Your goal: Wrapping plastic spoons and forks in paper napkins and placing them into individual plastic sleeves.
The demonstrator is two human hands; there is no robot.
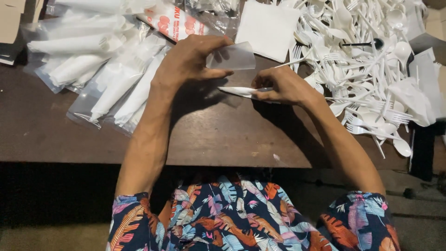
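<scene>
Where hands (237, 74) work — dark wooden table (209, 135); dim floor (46, 232).

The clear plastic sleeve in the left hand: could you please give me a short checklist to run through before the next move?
1. Left hand grips the clear plastic sleeve: ok, pinched at its edge.
2. Right hand holds the white cutlery piece: ok.
3. Sleeve mouth open toward the cutlery: cannot tell.
4. Cutlery tip lined up with the sleeve: not ok, it lies below the sleeve.
5. Loose cutlery pile close by the right hand: ok.
6. Filled packs lying beside the left hand: ok.
</scene>
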